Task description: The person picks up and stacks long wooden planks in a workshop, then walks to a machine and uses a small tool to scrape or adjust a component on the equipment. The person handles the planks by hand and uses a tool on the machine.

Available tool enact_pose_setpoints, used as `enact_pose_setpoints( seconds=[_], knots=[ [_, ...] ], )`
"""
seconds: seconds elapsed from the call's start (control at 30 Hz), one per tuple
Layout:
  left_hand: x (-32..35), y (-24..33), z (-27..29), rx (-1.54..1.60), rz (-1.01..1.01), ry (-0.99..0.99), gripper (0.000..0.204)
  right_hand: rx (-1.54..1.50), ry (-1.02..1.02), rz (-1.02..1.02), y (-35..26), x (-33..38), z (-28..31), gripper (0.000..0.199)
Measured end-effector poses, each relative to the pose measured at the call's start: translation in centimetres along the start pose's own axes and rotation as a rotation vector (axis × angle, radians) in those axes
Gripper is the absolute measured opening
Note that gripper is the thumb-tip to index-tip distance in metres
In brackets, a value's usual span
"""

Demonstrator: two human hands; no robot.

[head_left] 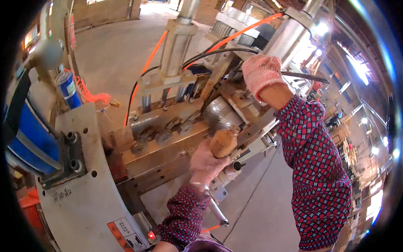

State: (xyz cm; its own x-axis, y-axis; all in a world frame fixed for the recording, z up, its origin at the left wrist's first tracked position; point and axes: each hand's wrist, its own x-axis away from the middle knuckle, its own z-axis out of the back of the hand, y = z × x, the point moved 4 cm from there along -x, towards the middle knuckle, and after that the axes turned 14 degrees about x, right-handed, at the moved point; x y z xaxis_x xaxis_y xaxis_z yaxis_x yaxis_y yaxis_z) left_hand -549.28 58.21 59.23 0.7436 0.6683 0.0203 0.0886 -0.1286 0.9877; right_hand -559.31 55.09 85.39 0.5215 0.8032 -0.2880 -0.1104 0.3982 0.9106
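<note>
Fingers of the left hand [205, 161] are curled tight around a brown wooden handle [223, 143]. That hand wears a pale pink glove, and its sleeve is dark with red and blue dots. The handle is round and a bit blurry. It sits right at the front edge of the big metal machine [168, 138], near the middle of that edge.

The right hand [261, 72] is up higher, at the far top edge of the machine. It wears a pink knit glove too. It rests on the metal parts there, just beside a thin dark rod [304, 77] that sticks out to the right. Its fingers are bent over the far side, so I cannot tell if they are squeezing anything or just lying there.

Between the two hands is a shiny round drum [220, 113] — it looks grey and smooth. To the left of the handle, a row of small metal rollers [166, 135] runs along the front edge of the machine. Above them stands a tall silver cylinder [178, 42]. Bright orange hoses [149, 63] and black cables [218, 51] loop over the top.

At the left side is a curved white metal plate [84, 197] with a blue and black part [27, 138] beside it — and a blue can [67, 88] stands behind. Grey concrete floor [113, 46] lies all around.
</note>
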Motion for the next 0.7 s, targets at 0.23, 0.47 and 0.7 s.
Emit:
enact_pose_setpoints(
  seconds=[0.23,0.47,0.7],
  knots=[
    [3.8,0.6,0.4,-0.203,-0.118,-0.101,0.078,0.087,-0.01,0.04,-1.4,-2.4,-0.3,0.021],
    [3.7,0.0,0.6,-0.25,-0.264,-0.04,0.068,0.084,-0.005,0.075,-0.8,-2.1,0.5,0.021],
    [4.2,0.1,0.9,-0.277,-0.283,-0.032,0.065,0.125,-0.096,0.097,-0.8,-2.5,0.3,0.022]
  ],
)
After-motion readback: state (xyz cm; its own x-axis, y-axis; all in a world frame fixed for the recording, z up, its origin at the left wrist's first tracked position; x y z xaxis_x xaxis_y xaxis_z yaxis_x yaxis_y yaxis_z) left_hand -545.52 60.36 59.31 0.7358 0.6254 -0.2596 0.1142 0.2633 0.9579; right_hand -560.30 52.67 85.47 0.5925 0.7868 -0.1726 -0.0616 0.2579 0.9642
